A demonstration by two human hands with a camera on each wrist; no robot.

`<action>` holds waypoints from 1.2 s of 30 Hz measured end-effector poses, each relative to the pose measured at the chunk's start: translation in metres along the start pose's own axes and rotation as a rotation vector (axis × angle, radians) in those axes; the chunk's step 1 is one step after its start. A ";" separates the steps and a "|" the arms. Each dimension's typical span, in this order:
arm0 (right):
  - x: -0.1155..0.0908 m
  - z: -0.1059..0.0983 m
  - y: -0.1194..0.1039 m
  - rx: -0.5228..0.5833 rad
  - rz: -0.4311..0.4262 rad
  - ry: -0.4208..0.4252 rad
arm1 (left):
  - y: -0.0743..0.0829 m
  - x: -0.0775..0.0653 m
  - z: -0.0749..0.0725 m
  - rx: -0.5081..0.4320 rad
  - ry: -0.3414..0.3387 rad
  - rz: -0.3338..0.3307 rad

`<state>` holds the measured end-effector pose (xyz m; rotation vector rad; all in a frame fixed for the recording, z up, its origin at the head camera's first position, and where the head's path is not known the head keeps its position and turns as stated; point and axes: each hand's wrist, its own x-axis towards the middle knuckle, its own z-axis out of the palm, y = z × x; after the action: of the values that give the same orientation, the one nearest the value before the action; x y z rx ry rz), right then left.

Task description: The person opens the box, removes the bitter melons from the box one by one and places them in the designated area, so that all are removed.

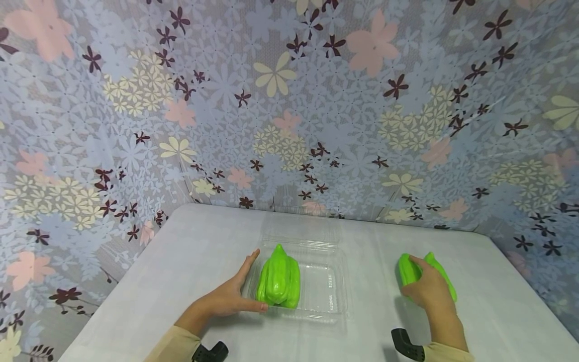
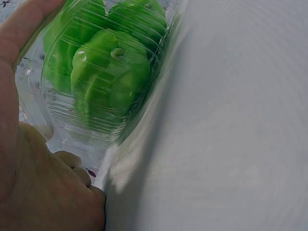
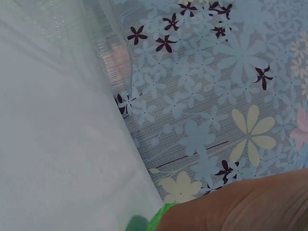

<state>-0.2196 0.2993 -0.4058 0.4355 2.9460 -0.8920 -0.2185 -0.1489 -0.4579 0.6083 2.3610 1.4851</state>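
Observation:
In the head view, glossy bright green lobed fruits or vegetables (image 1: 278, 281), one with a pointed tip, lie in the left part of a clear plastic container (image 1: 316, 314). My left hand (image 1: 229, 295) holds this container at its left side, thumb along the front wall and a finger reaching to the back left corner. The left wrist view shows several green pieces (image 2: 115, 72) through the ribbed wall. At the right, my right hand (image 1: 429, 289) grips green lobed produce (image 1: 409, 271) on the table and hides its middle; whether this is one piece or two I cannot tell.
The container's clear lid (image 1: 298, 229) lies folded open towards the back of the white-covered table (image 1: 217, 231). Behind the table's far edge hangs a flower-patterned cloth (image 1: 289, 125). The right part of the container shows its bare floor.

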 end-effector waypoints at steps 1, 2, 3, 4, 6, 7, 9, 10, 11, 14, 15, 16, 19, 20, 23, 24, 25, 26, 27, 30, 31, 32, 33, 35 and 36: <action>0.000 0.000 0.000 -0.003 -0.004 0.001 | 0.000 0.000 0.000 -0.001 -0.001 0.000; 0.000 0.000 0.000 -0.005 -0.006 0.002 | 0.000 0.000 0.000 -0.001 -0.001 0.000; 0.000 0.000 0.000 -0.008 -0.008 0.003 | 0.000 0.000 0.000 -0.001 -0.001 0.000; 0.000 0.001 0.000 -0.011 -0.011 0.003 | 0.000 0.000 0.000 -0.002 -0.002 0.000; 0.001 0.001 -0.001 -0.016 -0.013 0.002 | 0.000 0.000 0.000 -0.004 -0.002 -0.001; 0.001 0.002 -0.001 -0.019 -0.016 0.000 | 0.000 0.000 0.000 -0.004 -0.003 -0.001; 0.002 0.002 -0.001 -0.024 -0.015 -0.002 | 0.000 0.000 0.000 -0.004 -0.003 -0.002; 0.002 0.002 -0.001 -0.026 -0.018 -0.003 | -0.001 0.000 0.000 -0.005 -0.002 -0.002; 0.001 0.002 -0.001 -0.028 -0.018 -0.003 | -0.001 0.000 0.000 -0.004 -0.002 -0.003; -0.001 0.002 -0.003 -0.030 -0.024 -0.002 | -0.001 0.000 0.000 -0.001 0.001 -0.002; -0.001 0.001 -0.005 -0.031 -0.025 0.003 | -0.001 0.000 0.000 0.000 0.002 -0.001; -0.002 0.001 -0.006 -0.032 -0.025 0.006 | 0.000 0.000 0.000 0.000 0.002 -0.002; -0.004 0.001 -0.008 -0.037 -0.022 0.014 | 0.001 0.000 0.000 -0.001 0.000 -0.002; -0.005 0.000 -0.009 -0.042 -0.023 0.019 | 0.001 0.000 0.000 -0.003 -0.001 -0.003; -0.006 -0.002 -0.010 -0.069 -0.025 0.038 | 0.001 0.000 0.000 -0.005 -0.002 -0.005; -0.007 -0.003 -0.012 -0.076 -0.024 0.048 | 0.001 0.000 0.000 -0.006 -0.002 -0.005; -0.008 -0.005 -0.013 -0.084 -0.025 0.059 | 0.001 0.000 0.000 -0.005 -0.003 -0.005; -0.009 -0.007 -0.015 -0.087 -0.025 0.069 | 0.001 0.000 0.000 -0.005 -0.003 -0.004; -0.010 -0.009 -0.017 -0.088 -0.024 0.075 | 0.001 0.001 0.000 -0.006 -0.004 -0.003; -0.014 -0.015 -0.025 -0.059 -0.040 0.085 | 0.001 0.001 0.000 -0.007 -0.006 -0.001; -0.015 -0.017 -0.027 -0.045 -0.051 0.083 | 0.001 0.001 0.000 -0.009 -0.005 -0.001; -0.016 -0.019 -0.030 -0.030 -0.065 0.080 | 0.001 0.001 0.000 -0.011 -0.005 -0.001; -0.017 -0.020 -0.033 -0.012 -0.075 0.076 | 0.001 0.001 0.000 -0.010 -0.004 -0.002; -0.019 -0.020 -0.037 0.024 -0.089 0.071 | 0.000 0.001 0.000 -0.008 -0.003 -0.002; -0.020 -0.021 -0.038 0.040 -0.091 0.067 | 0.000 0.001 0.000 -0.008 -0.002 -0.003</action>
<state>-0.2104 0.2750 -0.3659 0.3422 3.0357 -0.9663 -0.2190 -0.1484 -0.4578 0.6038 2.3527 1.4912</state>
